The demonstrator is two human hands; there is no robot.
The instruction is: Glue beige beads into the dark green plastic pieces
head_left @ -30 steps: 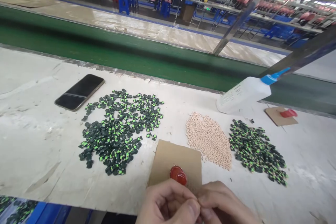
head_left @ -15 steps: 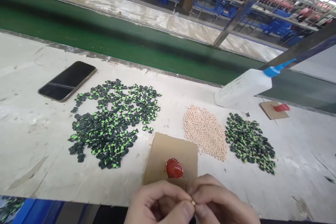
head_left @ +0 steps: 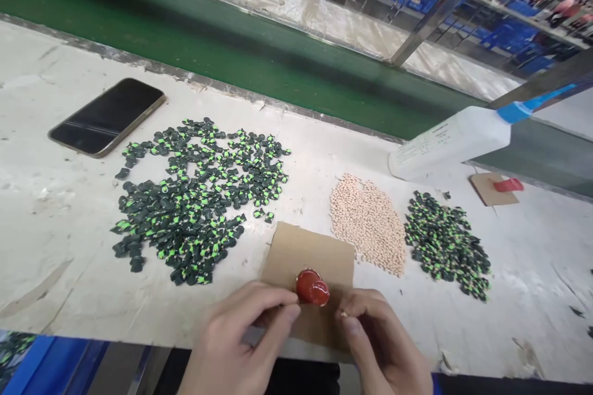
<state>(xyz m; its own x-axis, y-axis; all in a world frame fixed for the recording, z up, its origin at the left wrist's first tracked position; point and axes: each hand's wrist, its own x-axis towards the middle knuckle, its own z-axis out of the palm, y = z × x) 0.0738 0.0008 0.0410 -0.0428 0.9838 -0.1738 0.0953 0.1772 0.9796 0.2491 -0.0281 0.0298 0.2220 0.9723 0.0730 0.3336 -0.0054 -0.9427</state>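
Note:
My right hand point(head_left: 384, 336) pinches a tiny beige bead point(head_left: 343, 315) between thumb and forefinger, over the near right edge of a cardboard square point(head_left: 311, 245). On that square sits a small glossy red cap-like piece point(head_left: 309, 286). Just left of the red piece, my left hand point(head_left: 243, 336) has its thumb and forefinger closed at the tips; whatever they may hold is too small to make out. Beyond the cardboard lies a heap of similar beige beads point(head_left: 368, 222). A large spread of small black-and-green pieces point(head_left: 194, 216) covers the table to the left.
A smaller heap of black-and-green pieces point(head_left: 447, 247) lies right of the beads. Behind it a white bottle with a blue nozzle point(head_left: 454, 139) leans over. A phone point(head_left: 109, 114) rests at the back left. Another cardboard piece point(head_left: 484, 190) bears a red part. A green belt point(head_left: 259, 68) runs behind the table.
My hands have come apart from each other. The left has moved left and up beside the red piece; the right keeps a bead at its fingertips. The view has shifted slightly downward.

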